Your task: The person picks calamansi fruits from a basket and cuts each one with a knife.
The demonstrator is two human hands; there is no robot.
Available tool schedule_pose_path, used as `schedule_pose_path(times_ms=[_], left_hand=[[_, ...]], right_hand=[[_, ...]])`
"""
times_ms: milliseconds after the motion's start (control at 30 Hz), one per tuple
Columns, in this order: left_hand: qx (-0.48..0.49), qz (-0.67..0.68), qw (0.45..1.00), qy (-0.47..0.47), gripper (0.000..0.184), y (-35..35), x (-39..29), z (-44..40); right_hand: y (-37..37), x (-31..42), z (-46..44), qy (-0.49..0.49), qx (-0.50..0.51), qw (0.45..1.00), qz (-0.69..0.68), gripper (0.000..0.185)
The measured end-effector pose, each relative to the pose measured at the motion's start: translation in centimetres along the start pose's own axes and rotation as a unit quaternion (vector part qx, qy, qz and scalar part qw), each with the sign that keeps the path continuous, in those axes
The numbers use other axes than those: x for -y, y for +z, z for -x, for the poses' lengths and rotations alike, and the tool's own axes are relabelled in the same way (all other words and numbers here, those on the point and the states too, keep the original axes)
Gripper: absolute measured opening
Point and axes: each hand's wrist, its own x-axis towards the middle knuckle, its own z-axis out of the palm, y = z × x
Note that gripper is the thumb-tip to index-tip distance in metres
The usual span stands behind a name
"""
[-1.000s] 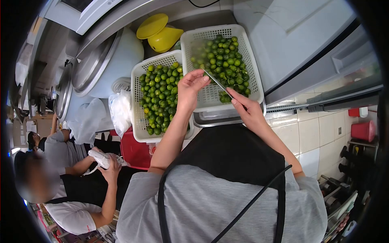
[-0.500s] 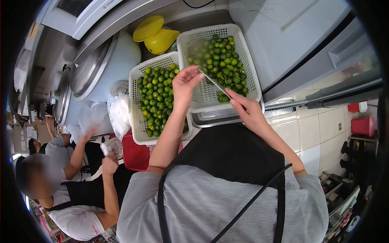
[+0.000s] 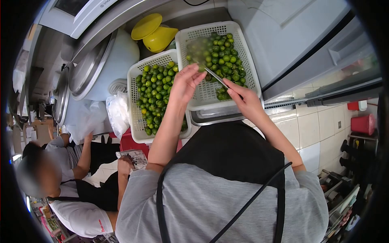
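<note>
My right hand is closed around the handle of a small knife, its thin metal blade pointing up and left. My left hand pinches a small green lime, mostly hidden by the fingers and a blurry patch, close to the blade tip. Both hands are above the right white basket, where green limes lie mostly toward the back and right side. The left white basket, beside my left forearm, holds many more limes.
A yellow scale-like object stands behind the baskets. A metal tray lies under the right basket. Lidded pots and a white plastic bag are at left. Two co-workers are close on my left; a grey door is at right.
My left hand has turned slightly, and the knife tip has shifted a little to the right. The nearer co-worker's hand with a patterned packet has moved lower and toward me.
</note>
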Motion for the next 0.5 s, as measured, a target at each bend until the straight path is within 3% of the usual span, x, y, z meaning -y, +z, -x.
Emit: schedule_pose_path(times_ms=[133,167,233,267,300,333,367,433,467,500], left_hand=[[-0.018,0.007,1.0,-0.016,0.024,-1.5,0.1,-2.9],[-0.025,-0.145,0.989,-0.018,0.022,-2.6,1.1,-4.1],[-0.019,-0.431,0.902,0.003,0.018,-2.8,2.2,-5.6],[-0.018,-0.431,0.902,0.003,0.018,-2.5,3.1,-6.2],[-0.012,-0.603,0.796,0.041,0.019,-2.6,4.2,-7.0],[-0.005,-0.75,0.657,0.077,0.021,-2.6,5.0,-7.4],[-0.003,-0.75,0.657,0.078,0.021,-2.9,5.7,-7.6],[0.018,-0.818,0.555,0.15,0.027,-2.7,6.3,-7.7],[0.021,-0.818,0.554,0.15,0.027,-2.9,6.2,-7.6],[0.029,-0.752,0.646,0.13,0.025,-2.6,5.4,-7.0]], right_hand=[[-2.0,-1.2,1.4,0.089,0.022,0.994,0.058,0.033],[-2.3,-1.5,1.7,0.088,0.001,0.995,0.053,0.033],[-2.7,-1.6,1.9,0.088,-0.021,0.995,0.048,0.033],[-3.0,-1.4,1.8,0.104,-0.018,0.993,0.059,0.034],[-3.1,-1.4,1.8,0.119,-0.016,0.99,0.069,0.034],[-3.1,-1.4,1.9,0.119,-0.017,0.99,0.069,0.034],[-3.0,-1.4,1.9,0.097,-0.025,0.993,0.068,0.034],[-2.9,-1.2,2.0,0.076,-0.035,0.994,0.067,0.034],[-3.0,-0.9,2.1,0.075,-0.035,0.995,0.061,0.034],[-3.1,-0.7,2.2,0.073,-0.034,0.995,0.054,0.034]])
